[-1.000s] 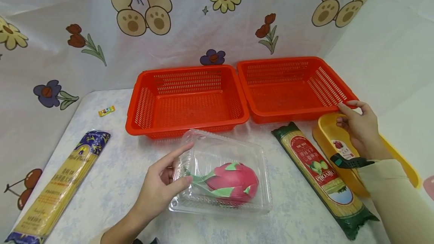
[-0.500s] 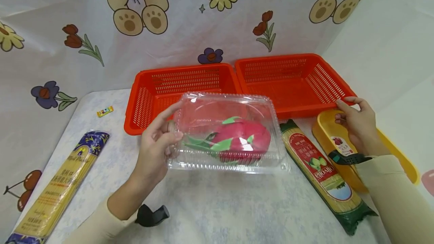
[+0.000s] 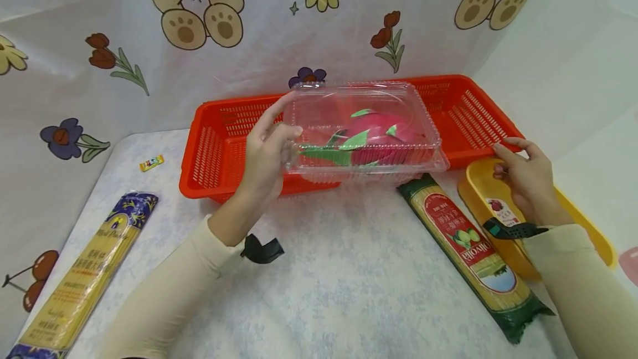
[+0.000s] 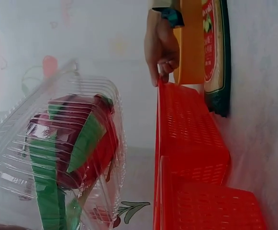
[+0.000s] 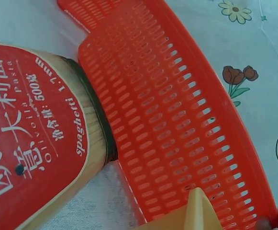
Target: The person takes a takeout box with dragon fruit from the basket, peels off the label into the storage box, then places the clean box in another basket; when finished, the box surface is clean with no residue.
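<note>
My left hand grips the left side of a clear plastic clamshell box with a pink and green dragon fruit inside. In the head view the box overlaps both red baskets; the left wrist view shows it raised above their rims. At the near right corner of the right red basket, my right hand pinches the rim between thumb and fingers. Under that hand lies a yellow bin with a small label. A green-ended Olivoila spaghetti pack leans close beside the bin.
The left red basket stands against the right one. On the table's left side lie a blue and yellow spaghetti pack and a small yellow wrapped sweet. A printed cloth backdrop rises behind the baskets.
My left hand has lifted the clamshell box off the table and carried it forward and right, over the baskets. The right hand has stayed at the basket rim.
</note>
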Demonstrator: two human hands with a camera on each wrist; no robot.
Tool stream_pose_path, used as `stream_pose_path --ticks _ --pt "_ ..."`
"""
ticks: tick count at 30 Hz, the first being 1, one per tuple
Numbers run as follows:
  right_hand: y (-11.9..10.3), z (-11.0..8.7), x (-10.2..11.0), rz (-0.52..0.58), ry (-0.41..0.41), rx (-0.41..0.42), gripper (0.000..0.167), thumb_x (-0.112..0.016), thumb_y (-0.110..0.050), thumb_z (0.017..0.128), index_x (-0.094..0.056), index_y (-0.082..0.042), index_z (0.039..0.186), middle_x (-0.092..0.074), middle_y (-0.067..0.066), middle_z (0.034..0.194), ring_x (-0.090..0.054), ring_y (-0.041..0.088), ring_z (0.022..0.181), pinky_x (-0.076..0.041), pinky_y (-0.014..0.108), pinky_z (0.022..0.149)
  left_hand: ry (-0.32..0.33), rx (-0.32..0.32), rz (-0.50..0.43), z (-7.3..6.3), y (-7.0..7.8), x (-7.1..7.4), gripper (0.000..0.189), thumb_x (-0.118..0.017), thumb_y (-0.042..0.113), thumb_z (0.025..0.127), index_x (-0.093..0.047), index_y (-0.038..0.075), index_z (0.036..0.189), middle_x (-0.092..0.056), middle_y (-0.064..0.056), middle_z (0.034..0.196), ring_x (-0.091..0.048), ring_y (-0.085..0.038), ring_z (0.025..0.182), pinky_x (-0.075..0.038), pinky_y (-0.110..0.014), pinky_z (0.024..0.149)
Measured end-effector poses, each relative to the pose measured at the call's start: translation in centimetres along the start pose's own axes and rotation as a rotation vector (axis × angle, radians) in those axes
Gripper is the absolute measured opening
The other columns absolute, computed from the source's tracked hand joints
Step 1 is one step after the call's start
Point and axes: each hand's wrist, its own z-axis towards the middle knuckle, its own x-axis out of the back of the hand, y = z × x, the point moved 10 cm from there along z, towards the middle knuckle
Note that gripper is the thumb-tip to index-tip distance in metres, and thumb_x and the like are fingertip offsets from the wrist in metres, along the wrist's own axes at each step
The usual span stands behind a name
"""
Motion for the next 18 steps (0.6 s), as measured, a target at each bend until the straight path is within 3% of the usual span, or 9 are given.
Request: stream_pose_path --ticks 3,9,14,18 --pt "-0.1 -0.1 0.2 -0.006 0.006 -0.002 0.06 -0.082 -0.032 0.085 -0.048 -0.017 0.132 -0.063 0.0 0.106 -0.056 0.015 0.063 -0.053 0.023 0.061 0.003 0.007 -0.016 2.0 -1.2 -1.5 0.049 -0.059 0.008 0.096 -0.06 0.019 0.143 -0.036 0.0 0.061 -0.027 -0.016 0.053 -0.028 -0.024 0.049" --pt "-0.1 0.1 0.0 -0.035 0.01 -0.004 0.059 -0.082 -0.036 0.084 -0.049 -0.021 0.13 -0.054 0.001 0.118 -0.047 0.015 0.061 -0.047 0.022 0.058 0.033 0.023 -0.002 5.2 -3.6 -3.8 0.049 -0.06 0.006 0.093 -0.064 0.022 0.139 -0.038 0.0 0.06 -0.028 -0.016 0.054 -0.026 -0.026 0.051" --pt "0.1 0.2 -0.2 -0.025 0.006 -0.023 0.059 -0.081 -0.037 0.085 -0.048 -0.022 0.131 -0.052 0.002 0.123 -0.041 0.015 0.059 -0.041 0.022 0.055 0.044 0.071 0.027 6.9 -5.8 -5.8 0.045 -0.059 0.008 0.095 -0.065 0.022 0.137 -0.057 -0.001 0.069 -0.032 -0.015 0.051 -0.031 -0.025 0.048" --pt "0.2 0.2 -0.2 -0.039 0.017 -0.04 0.06 -0.082 -0.04 0.083 -0.049 -0.024 0.13 -0.05 0.001 0.124 -0.041 0.014 0.06 -0.041 0.021 0.055 0.053 0.09 0.055 7.9 -7.2 -7.3 0.043 -0.061 0.011 0.096 -0.067 0.025 0.135 -0.061 -0.003 0.073 -0.032 -0.015 0.048 -0.03 -0.025 0.046"
